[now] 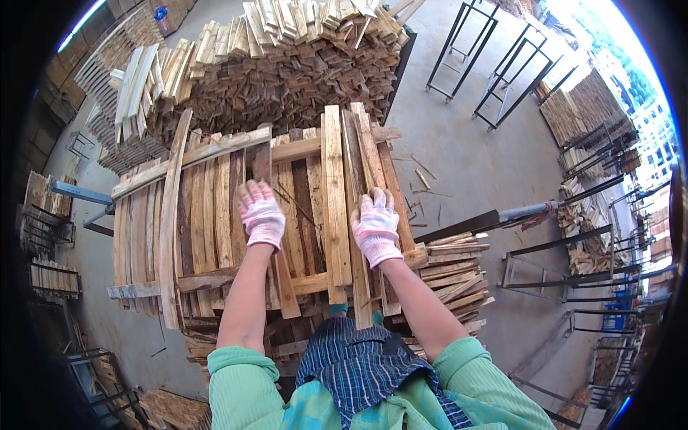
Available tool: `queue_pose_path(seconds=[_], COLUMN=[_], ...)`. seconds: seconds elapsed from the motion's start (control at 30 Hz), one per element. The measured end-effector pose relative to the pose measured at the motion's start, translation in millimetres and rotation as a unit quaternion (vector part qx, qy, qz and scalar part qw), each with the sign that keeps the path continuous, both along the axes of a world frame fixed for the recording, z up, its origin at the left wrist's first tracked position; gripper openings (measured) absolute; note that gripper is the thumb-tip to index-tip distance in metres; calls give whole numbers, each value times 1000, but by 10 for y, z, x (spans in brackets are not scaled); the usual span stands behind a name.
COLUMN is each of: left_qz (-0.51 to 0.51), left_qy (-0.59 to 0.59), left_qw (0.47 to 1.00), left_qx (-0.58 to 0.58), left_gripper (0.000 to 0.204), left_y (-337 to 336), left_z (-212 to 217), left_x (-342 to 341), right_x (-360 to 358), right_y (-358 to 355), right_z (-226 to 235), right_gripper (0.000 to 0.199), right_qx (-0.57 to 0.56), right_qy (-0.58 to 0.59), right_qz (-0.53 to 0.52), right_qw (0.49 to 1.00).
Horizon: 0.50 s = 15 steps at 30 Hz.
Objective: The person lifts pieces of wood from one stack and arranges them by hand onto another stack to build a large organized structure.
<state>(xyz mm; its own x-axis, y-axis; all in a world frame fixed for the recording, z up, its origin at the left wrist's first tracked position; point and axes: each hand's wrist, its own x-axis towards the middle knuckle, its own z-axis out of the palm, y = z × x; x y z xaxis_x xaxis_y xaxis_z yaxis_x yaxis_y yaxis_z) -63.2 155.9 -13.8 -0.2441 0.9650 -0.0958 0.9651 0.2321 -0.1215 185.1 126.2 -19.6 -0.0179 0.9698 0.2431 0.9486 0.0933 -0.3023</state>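
My left hand (pixel 261 215), in a white and pink work glove, is closed over a dark, narrow wooden plank (pixel 262 163). Its fingers are slightly blurred, and the glove hides part of the plank. Further right, my right hand (pixel 376 228), gloved alike, grips a long wooden plank (pixel 362 290) whose near end sticks out toward me. A pale plank (pixel 334 186) lies lengthwise between the two hands. Beneath them spreads a layer of side-by-side planks (pixel 204 208), with crosswise boards (pixel 208 280) over the near and far parts.
A tall stack of planks (pixel 287 86) rises beyond the work. More planks (pixel 451 279) are piled low at the right. Black metal frames (pixel 462 50) stand on the grey floor at the far right. A metal bar (pixel 494 218) juts out to the right and a blue bar (pixel 79 190) to the left.
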Motion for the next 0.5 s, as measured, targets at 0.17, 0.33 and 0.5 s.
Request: queue_pose_path(seconds=[0.17, 0.33, 0.5], left_qz=[-122, 100, 120], left_qy=[-102, -483, -630], left_qw=[987, 868, 767], left_qx=[19, 48, 10], left_gripper=[64, 87, 92], left_y=[93, 144, 19], left_z=[334, -201, 199], left_x=[556, 1189, 867], right_x=[-36, -23, 257], right_y=[114, 292, 337], right_z=[374, 436, 306], right_gripper=[90, 97, 88], right_qx=[-176, -309, -295], right_qy=[40, 64, 132], right_qz=[-106, -43, -53], right_qw=[978, 948, 945])
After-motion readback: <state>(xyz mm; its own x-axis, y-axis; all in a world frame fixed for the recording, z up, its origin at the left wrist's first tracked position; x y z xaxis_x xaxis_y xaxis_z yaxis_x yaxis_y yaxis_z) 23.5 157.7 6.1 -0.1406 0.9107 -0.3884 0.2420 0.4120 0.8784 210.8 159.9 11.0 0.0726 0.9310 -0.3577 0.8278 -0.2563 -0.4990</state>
